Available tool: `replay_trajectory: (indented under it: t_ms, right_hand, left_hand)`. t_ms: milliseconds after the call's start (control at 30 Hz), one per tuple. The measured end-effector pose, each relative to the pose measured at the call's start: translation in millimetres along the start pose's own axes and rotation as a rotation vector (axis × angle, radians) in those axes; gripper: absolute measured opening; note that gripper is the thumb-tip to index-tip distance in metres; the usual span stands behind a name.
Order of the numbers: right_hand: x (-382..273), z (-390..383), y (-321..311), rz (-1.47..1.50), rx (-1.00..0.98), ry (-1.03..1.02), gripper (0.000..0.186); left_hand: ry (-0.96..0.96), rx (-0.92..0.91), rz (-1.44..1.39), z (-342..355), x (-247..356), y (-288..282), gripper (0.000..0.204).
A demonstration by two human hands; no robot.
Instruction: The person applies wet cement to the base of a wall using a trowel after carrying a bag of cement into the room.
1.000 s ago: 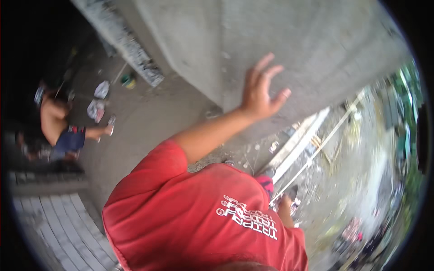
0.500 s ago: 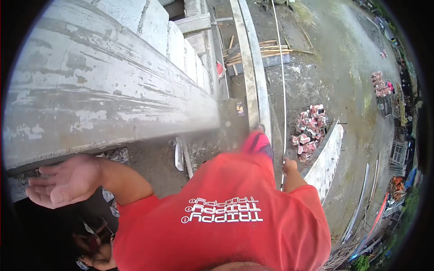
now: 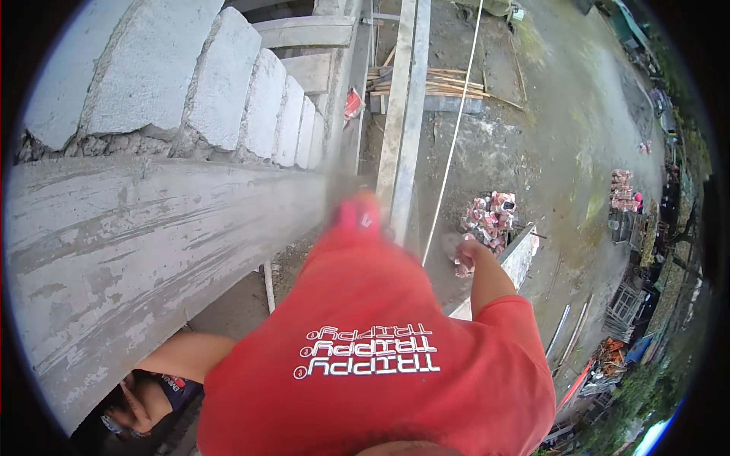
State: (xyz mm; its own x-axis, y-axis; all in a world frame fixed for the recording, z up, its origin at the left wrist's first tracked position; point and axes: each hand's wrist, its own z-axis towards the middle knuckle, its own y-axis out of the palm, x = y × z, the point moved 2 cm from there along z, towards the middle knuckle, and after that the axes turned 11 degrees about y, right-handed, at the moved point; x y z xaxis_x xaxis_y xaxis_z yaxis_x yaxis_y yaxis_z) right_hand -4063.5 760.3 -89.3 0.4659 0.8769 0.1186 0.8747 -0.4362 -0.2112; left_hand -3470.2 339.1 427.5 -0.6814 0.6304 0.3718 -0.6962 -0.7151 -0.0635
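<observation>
My left forearm (image 3: 190, 354) reaches out to the left and passes behind the lower edge of a grey concrete beam (image 3: 144, 228), which hides the hand. On the other side, my right hand (image 3: 465, 254) hangs in the air, apart from the white line (image 3: 450, 152) to its left. Its fingers are smeared, so their pose is unclear and I see nothing held. Ahead of my red shirt, a blurred pink shape (image 3: 357, 216), perhaps my leg or foot, is beside two long narrow beams (image 3: 403, 129).
White wall blocks (image 3: 228, 83) stand along the concrete beam. Far below lie timber strips (image 3: 433, 82), a pile of red-and-white sacks (image 3: 490, 216) and a pale slab (image 3: 521, 262). A person (image 3: 148, 403) in a dark top is beneath the beam at lower left.
My left hand, raised palm-up and open before, has gone behind the beam. My right hand was at the white line and is now apart from it. The view has shifted.
</observation>
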Motion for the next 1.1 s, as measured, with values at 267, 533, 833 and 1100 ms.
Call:
replay_trajectory:
  t_ms: [267,533,833,1100]
  right_hand:
    - [-292.4,-8.4,-87.1,-0.288,0.157,-0.178,0.022]
    - [-345.5,30.3,-190.1,0.025,0.385,0.036,0.021]
    - [-480.2,16.2,-194.8,-0.016,0.267,0.034,0.023]
    - [-753.8,18.5,-233.5,-0.458,0.185,-0.276,0.032]
  left_hand:
    - [-0.313,-0.2,0.424,-131.3,-36.1,60.4,0.061]
    - [-0.872,-0.911,0.421,-310.2,-51.6,247.9,0.059]
    - [-1.353,-1.609,0.163,-460.2,-24.5,462.3,0.057]
    - [-1.205,-1.784,0.105,-438.2,-35.9,708.4,0.056]
